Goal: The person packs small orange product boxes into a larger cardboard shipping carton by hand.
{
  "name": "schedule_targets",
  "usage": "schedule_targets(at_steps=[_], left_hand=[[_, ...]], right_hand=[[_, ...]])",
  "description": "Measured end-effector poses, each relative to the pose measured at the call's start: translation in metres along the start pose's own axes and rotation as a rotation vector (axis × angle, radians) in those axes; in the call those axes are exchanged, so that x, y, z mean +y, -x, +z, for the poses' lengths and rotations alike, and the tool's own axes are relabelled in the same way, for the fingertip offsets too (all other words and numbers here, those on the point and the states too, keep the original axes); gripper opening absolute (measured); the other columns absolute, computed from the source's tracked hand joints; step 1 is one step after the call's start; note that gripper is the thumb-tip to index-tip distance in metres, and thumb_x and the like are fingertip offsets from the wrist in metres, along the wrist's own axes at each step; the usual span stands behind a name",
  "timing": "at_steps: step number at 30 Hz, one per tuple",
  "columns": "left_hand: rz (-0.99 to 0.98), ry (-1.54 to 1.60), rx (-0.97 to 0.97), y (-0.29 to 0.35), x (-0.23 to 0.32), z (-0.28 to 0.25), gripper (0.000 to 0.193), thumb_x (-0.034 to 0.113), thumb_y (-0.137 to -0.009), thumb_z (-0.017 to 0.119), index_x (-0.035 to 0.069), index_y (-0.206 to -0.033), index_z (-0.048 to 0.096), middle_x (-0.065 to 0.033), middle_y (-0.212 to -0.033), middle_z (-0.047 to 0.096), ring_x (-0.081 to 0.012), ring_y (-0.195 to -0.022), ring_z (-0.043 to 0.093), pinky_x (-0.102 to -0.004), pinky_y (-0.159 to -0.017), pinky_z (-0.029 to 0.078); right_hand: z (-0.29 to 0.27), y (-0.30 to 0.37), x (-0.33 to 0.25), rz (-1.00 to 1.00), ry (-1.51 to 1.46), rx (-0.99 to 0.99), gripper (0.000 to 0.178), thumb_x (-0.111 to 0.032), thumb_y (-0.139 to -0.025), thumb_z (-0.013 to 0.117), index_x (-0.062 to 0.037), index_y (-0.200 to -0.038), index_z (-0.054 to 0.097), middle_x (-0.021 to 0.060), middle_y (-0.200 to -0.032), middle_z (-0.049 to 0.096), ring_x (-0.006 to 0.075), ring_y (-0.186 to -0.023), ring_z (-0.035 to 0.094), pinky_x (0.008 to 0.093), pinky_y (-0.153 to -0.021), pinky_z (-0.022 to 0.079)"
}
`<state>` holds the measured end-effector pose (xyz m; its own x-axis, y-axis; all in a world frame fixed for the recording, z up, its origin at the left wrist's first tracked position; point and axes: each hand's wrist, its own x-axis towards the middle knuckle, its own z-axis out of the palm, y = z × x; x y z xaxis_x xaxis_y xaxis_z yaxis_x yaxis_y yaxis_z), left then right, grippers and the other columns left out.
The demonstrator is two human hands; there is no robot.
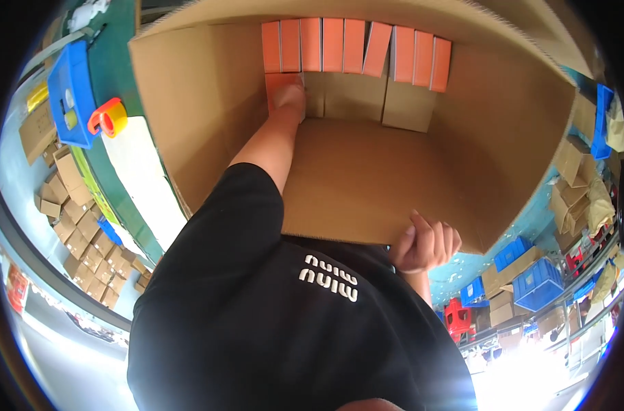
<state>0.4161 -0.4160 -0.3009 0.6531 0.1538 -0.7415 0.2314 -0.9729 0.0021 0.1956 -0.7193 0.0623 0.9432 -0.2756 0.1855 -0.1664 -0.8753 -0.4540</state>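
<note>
A large open cardboard carton (366, 185) is in front of me. Along its far wall stands a row of slim orange boxes (332, 45), one of them leaning. My left arm reaches deep inside, and my left hand (289, 97) is closed on another orange box (276, 83) below the left end of that row. My fingertips are partly hidden there. At the carton's near edge, my right hand (428, 243) has its fingers curled over the rim, the wrist outside.
To the left, a green table (113, 75) carries a blue bin (71, 96), an orange-and-yellow tape dispenser (109, 118) and a white sheet (142, 175). Stacked small cartons (89, 240) lie beyond it. At right are blue crates (536, 284) and a red plastic stool (457, 318).
</note>
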Motion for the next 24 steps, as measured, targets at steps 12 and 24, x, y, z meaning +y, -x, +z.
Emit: schedule_targets(at_steps=[12, 24], left_hand=[[0.697, 0.488, 0.06, 0.34, -0.002, -0.237, 0.016, 0.008, -0.094, 0.058, 0.005, -0.105, 0.069, -0.0132, -0.086, 0.071, -0.028, -0.082, 0.07, -0.0383, -0.075, 0.055], [-0.05, 0.333, 0.061, 0.498, -0.313, 0.032, 0.024, 0.028, -0.092, 0.067, 0.01, -0.101, 0.079, -0.0171, -0.093, 0.076, -0.0321, -0.087, 0.074, -0.0428, -0.08, 0.057]], right_hand=[[-0.019, 0.0, 0.0, -0.072, 0.021, -0.05, 0.009, -0.024, -0.084, 0.066, -0.0156, -0.081, 0.069, 0.0028, -0.079, 0.07, 0.0263, -0.075, 0.065, 0.0407, -0.076, 0.048], [-0.026, -0.034, 0.007, 0.105, 0.048, -1.123, 0.053, -0.052, -0.1, 0.048, -0.0106, -0.121, 0.074, 0.017, -0.122, 0.073, 0.036, -0.118, 0.067, 0.048, -0.104, 0.051]])
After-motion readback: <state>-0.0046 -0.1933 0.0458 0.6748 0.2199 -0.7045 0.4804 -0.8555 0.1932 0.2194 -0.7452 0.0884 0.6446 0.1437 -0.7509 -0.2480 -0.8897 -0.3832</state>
